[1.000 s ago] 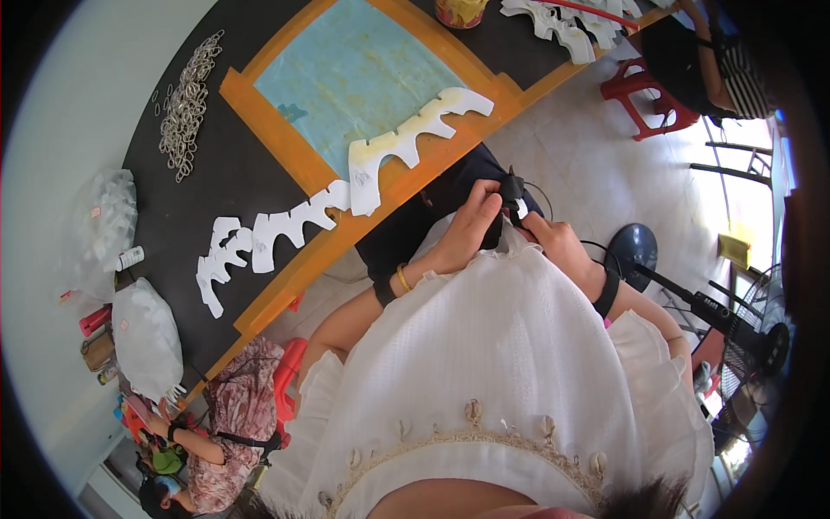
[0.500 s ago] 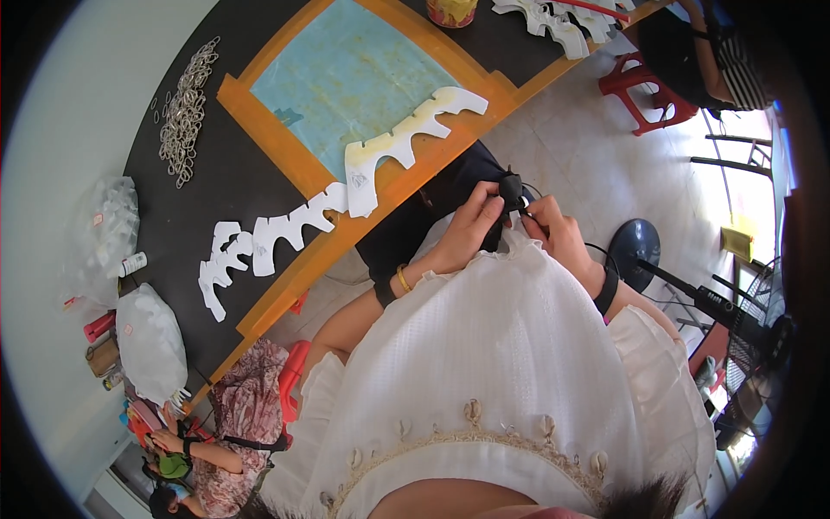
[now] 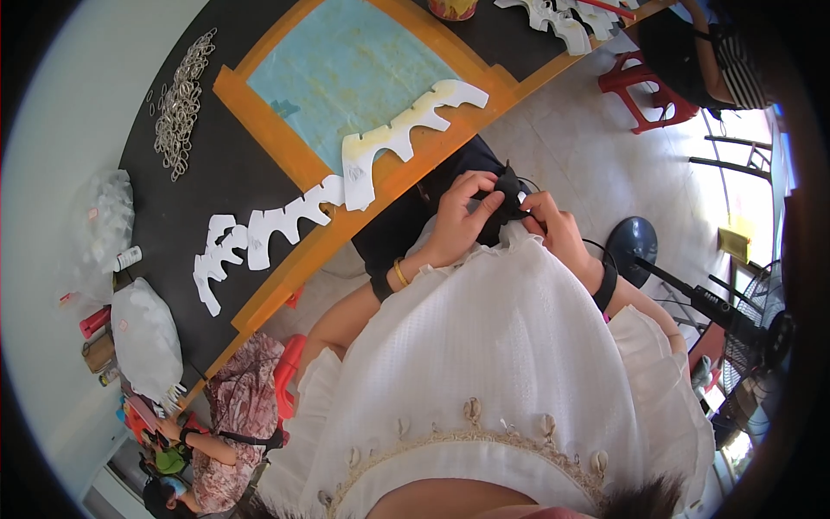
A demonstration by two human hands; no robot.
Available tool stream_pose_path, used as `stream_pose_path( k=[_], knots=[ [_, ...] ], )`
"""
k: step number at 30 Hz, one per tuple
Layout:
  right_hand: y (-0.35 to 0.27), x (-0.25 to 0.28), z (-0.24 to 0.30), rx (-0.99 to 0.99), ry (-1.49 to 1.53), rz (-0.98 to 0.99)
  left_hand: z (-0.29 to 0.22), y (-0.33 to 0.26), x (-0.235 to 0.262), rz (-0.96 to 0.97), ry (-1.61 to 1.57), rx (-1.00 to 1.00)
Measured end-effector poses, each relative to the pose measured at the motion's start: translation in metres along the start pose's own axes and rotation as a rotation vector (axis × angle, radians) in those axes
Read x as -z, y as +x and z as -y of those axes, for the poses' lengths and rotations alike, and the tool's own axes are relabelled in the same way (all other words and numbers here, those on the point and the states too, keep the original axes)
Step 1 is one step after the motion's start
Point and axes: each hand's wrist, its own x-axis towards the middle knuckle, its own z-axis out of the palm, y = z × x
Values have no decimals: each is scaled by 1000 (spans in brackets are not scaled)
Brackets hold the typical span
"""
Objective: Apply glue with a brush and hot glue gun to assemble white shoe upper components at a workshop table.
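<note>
Above my lap, both hands work at a small black object whose kind I cannot make out. My left hand is closed on its left side, thumb and fingers pinching it. Close by on the right, my right hand has its fingertips pinched at its lower right edge, where a small white bit shows. A thin dark cord loops beside the object. White cut-out pieces with scalloped edges lie on the table to the left, the largest with yellowish stains along its upper edge.
The dark table has an orange border and bears a light blue sheet. Metal rings lie in a heap at the far left, near plastic bags. Right are a red stool and a fan stand. Two other people sit nearby.
The black object has turned slightly in my hands and shows more of its surface. My left hand has shifted a little to the left, its fingers spread further over the object.
</note>
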Motion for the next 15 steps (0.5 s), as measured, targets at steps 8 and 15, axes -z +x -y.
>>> stream_pose_path(
  k=[8, 15],
  knots=[
    [1, 2, 0, -16, 8, 64, -9, 2, 1, -36, 93, -62],
    [-1, 2, 16, -39, -25, 30, -18, 10, 0, -59, 305, -134]
  ],
)
